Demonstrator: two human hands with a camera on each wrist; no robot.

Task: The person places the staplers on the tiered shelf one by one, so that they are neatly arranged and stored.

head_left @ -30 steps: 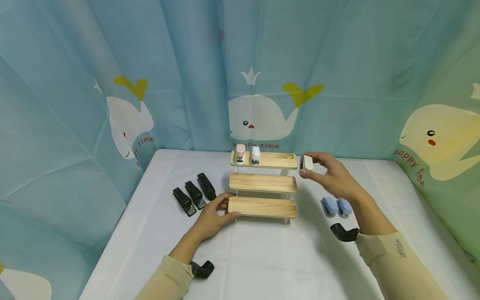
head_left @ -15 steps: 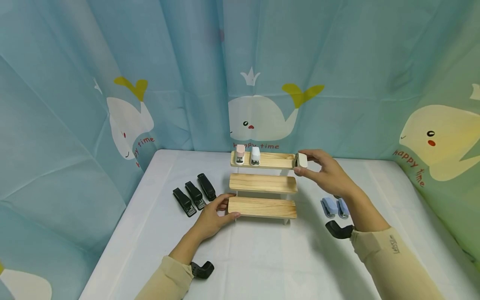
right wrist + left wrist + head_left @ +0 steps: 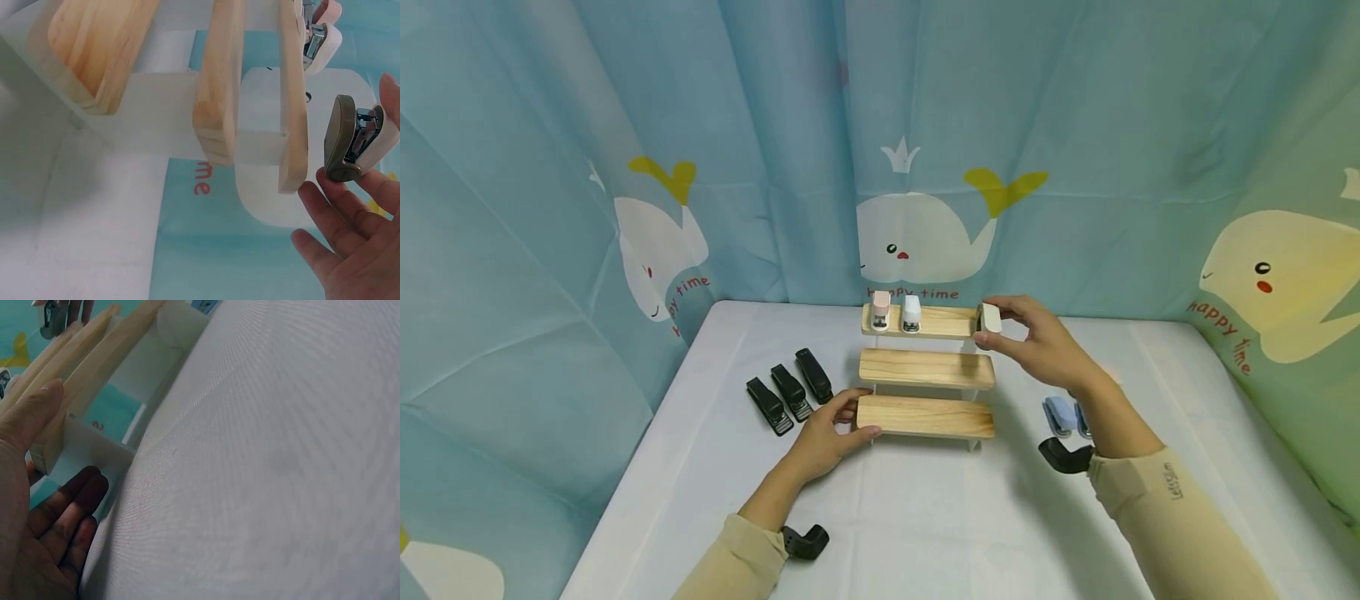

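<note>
A three-tier wooden stand (image 3: 925, 367) has a pink stapler (image 3: 881, 310) and a white stapler (image 3: 912, 313) upright on its top tier. My right hand (image 3: 1037, 342) pinches a cream stapler (image 3: 991, 320) at that tier's right end; in the right wrist view the stapler (image 3: 375, 140), dark base toward the shelf, appears slightly apart from the board. My left hand (image 3: 823, 435) grips the left end of the lowest tier (image 3: 925, 415), and in the left wrist view the thumb of this hand (image 3: 37, 487) lies on the board with the other fingers beneath, beside the white support.
Several black staplers, one of them (image 3: 769, 406) nearest the table's left edge, lie left of the stand. Two blue staplers, one (image 3: 1061, 414) partly beside the other, lie to the right under my right forearm. A whale-print curtain (image 3: 775, 150) hangs behind the table (image 3: 917, 517).
My right hand has moved left with the cream stapler, from beyond the top tier's right end to over that end. My left hand has stayed on the lowest tier.
</note>
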